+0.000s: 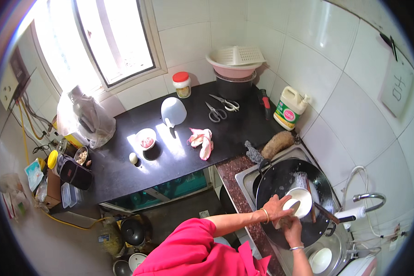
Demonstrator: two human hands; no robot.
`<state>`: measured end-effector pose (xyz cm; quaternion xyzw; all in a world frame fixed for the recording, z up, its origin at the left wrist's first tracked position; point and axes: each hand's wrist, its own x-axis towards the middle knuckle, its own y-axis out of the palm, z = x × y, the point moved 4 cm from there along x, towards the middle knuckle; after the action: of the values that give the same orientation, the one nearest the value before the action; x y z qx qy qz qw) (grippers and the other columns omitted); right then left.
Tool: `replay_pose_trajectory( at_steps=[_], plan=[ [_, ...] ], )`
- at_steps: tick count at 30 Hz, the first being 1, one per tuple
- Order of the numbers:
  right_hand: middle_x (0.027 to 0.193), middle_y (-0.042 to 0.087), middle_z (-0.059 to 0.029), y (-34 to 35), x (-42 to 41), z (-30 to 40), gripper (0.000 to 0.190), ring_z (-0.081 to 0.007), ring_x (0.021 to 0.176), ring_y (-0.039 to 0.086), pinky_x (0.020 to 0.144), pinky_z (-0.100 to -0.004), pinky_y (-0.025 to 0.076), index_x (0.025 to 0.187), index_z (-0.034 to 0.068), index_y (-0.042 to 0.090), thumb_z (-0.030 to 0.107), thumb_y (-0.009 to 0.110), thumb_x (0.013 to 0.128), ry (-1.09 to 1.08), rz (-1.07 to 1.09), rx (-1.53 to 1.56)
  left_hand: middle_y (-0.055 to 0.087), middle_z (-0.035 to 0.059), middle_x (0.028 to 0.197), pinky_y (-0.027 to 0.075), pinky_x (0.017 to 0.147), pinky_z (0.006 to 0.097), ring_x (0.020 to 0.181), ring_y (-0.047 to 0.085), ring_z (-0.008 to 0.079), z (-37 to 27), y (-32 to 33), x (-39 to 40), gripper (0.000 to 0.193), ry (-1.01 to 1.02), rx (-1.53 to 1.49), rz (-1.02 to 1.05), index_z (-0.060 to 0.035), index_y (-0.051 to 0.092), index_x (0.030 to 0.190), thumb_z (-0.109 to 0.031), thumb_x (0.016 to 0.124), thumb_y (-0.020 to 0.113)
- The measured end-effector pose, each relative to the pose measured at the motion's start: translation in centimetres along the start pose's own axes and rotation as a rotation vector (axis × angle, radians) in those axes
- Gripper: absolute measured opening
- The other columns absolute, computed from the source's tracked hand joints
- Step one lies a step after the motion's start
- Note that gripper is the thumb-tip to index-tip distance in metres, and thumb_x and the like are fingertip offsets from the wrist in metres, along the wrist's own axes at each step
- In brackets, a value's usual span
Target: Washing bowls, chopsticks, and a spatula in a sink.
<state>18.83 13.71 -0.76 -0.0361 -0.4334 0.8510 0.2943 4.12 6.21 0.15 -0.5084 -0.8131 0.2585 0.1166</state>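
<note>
A large black wok rests over the sink on the right, with some sudsy water inside. Above it, my left hand, with a gold bangle, has its fingers at the edge of a white bowl. My right hand, wearing a silver bracelet, is closed around what looks like a metal spoon; its handle is mostly hidden by my fingers. Brown chopsticks and a wooden-handled utensil lean in the wok beside the bowl. How firmly my left hand grips the bowl is unclear.
A faucet stands right of the wok; another white bowl sits in the lower basin. Steel wool, a loofah and a detergent jug line the sink's far edge. Scissors and a pink-white cloth lie on the black counter.
</note>
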Motion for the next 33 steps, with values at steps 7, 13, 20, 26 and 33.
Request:
replay_pose_trajectory(
  at_steps=[7,13,20,26,33],
  plan=[
    [0.082,0.056,-0.0209,5.9,0.0,-6.3,0.023,-0.0401,0.076,0.055,0.069,-0.0459,0.043,0.09,-0.001,0.053,0.014,0.054,0.073,0.065,0.125,-0.384,0.047,0.0272,0.09,0.04,0.078,0.0449,0.087,0.049,0.0407,0.1,-2.5,-0.3,0.068,0.023,0.01,-0.14,-0.0148,0.038,0.125,-0.055,0.072,0.053],
    [0.101,0.053,-0.0195,5.1,1.2,-6.1,0.034,-0.04,0.094,0.048,0.076,-0.0494,0.04,0.099,0.003,0.055,0.018,0.059,0.069,0.078,0.298,-0.416,0.048,0.0241,0.097,0.038,0.083,0.0431,0.092,0.047,0.0369,1.6,-1.6,0.7,0.063,0.074,-0.115,-0.096,-0.0103,0.039,0.122,-0.049,0.074,0.053],
    [0.092,0.06,-0.0169,2.8,0.8,-4.8,0.032,-0.0338,0.085,0.056,0.078,-0.042,0.042,0.097,-0.001,0.059,0.009,0.06,0.067,-0.185,-0.061,-0.196,0.048,0.0207,0.109,0.033,0.093,0.0421,0.104,0.043,0.0352,-0.3,-1.8,1.3,0.067,0.178,-0.268,-0.033,-0.0099,0.037,0.123,-0.034,0.066,0.061],
    [0.063,0.054,0.003,-4.6,3.0,-4.6,0.003,-0.0066,0.061,0.049,0.055,-0.0212,0.038,0.07,0.002,0.06,0.003,0.057,0.072,0.615,0.088,0.517,0.049,0.0231,0.107,0.033,0.093,0.0437,0.1,0.045,0.0386,-2.9,-1.6,0.1,0.089,0.419,-0.097,-0.036,-0.0032,0.027,0.129,-0.03,0.056,0.071],
    [0.089,0.056,-0.0171,-7.4,4.4,8.1,0.017,-0.0336,0.088,0.053,0.078,-0.0406,0.041,0.086,-0.001,0.055,0.011,0.054,0.075,-0.181,-0.062,-0.12,0.049,0.0253,0.103,0.037,0.083,0.0436,0.09,0.046,0.0397,-4.1,2.3,2.5,0.097,0.456,-0.07,-0.117,0.0007,0.019,0.132,-0.03,0.056,0.072]
  ],
)
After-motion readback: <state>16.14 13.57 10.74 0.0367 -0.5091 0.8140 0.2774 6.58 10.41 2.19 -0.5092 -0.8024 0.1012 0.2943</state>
